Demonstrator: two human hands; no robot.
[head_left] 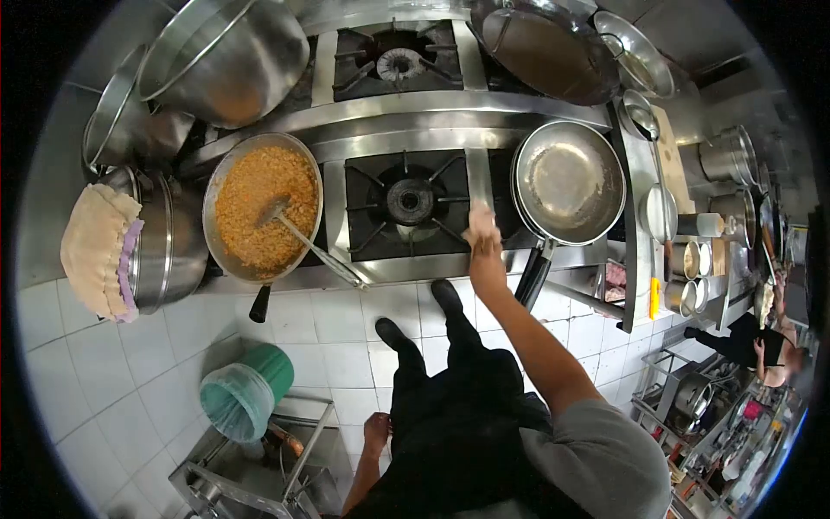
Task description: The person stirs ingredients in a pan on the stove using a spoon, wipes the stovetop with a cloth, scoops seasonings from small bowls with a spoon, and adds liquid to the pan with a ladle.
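I think the blurry pale rag (482,215) is light and floppy, best grabbed mid-bunch, under my right hand (486,246), fingers seemingly together, on the stove's metal strip (477,173); left hand's (377,432) fingers, I can't tell.

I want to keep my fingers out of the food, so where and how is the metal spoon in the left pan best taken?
Probably by the handle's outer end, coming from above on the person's side. The metal spoon has its head in the orange food, while its handle slants out over the frying pan's rim toward the person.
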